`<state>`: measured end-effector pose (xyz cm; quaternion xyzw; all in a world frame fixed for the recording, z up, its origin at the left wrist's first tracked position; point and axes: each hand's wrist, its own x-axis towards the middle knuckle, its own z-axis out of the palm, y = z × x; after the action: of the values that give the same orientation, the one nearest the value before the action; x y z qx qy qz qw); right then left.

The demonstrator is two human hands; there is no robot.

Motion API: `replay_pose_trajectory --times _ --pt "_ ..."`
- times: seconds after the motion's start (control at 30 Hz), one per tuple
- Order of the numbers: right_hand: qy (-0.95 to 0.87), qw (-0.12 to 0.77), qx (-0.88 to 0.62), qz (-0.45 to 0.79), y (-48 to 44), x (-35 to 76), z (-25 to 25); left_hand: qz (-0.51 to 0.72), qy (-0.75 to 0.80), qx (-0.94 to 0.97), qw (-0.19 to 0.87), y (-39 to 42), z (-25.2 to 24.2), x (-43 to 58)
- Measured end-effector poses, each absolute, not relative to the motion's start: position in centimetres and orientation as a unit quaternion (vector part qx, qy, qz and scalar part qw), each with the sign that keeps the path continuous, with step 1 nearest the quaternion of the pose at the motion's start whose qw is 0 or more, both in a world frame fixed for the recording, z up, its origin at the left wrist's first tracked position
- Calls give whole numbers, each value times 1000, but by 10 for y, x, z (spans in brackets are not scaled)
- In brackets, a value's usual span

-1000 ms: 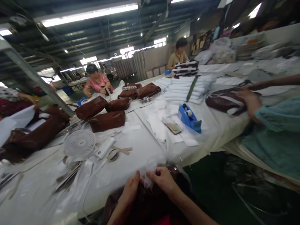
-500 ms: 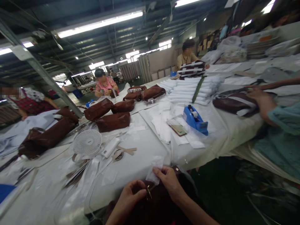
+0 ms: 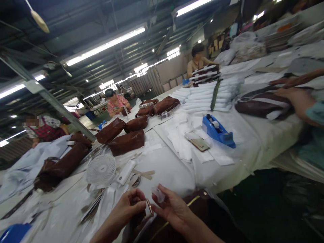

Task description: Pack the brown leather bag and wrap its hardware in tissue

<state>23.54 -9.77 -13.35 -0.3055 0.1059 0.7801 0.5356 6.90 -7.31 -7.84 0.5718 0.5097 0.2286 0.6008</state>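
At the bottom of the head view, my left hand (image 3: pixel 130 204) pinches a gold-coloured metal buckle (image 3: pixel 150 208) between thumb and fingers. Facing it, my right hand (image 3: pixel 174 207) holds a crumpled, translucent white wrapping piece (image 3: pixel 158 195) with the thumb and forefinger, its other fingers close to the buckle. Beneath both hands lies a dark brown bag (image 3: pixel 202 211) with gold zips, against the table edge; its lower part is in shadow. What joins the buckle to the bag is hidden by my hands.
Beyond my hands are a white fan (image 3: pixel 101 169), a blue tape dispenser (image 3: pixel 219 131) and several brown bags (image 3: pixel 128 142) on the white-covered table (image 3: pixel 172 168). A co-worker's arm (image 3: pixel 296 98) reaches over another bag (image 3: pixel 263 103) at right. Other people stand farther back.
My left hand has moved left and raised the buckle, which is now clearly visible. The wrapping piece in my right hand is more bunched up. The camera view has shifted.
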Motion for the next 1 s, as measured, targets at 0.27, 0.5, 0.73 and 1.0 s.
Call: replay_pose_trajectory --times 0.27,0.5,0.73,1.0 --pt "153 573 -230 772 -100 227 -126 141 568 576 571 -76 -96 74" --pt "39 616 -200 761 -107 232 -118 51 486 583 649 -88 -77 91" --pt "-48 665 -294 685 -108 253 -119 152 517 594 597 -97 -87 86" --pt "-108 619 -340 700 -112 233 -134 121 492 642 576 -112 -88 83"
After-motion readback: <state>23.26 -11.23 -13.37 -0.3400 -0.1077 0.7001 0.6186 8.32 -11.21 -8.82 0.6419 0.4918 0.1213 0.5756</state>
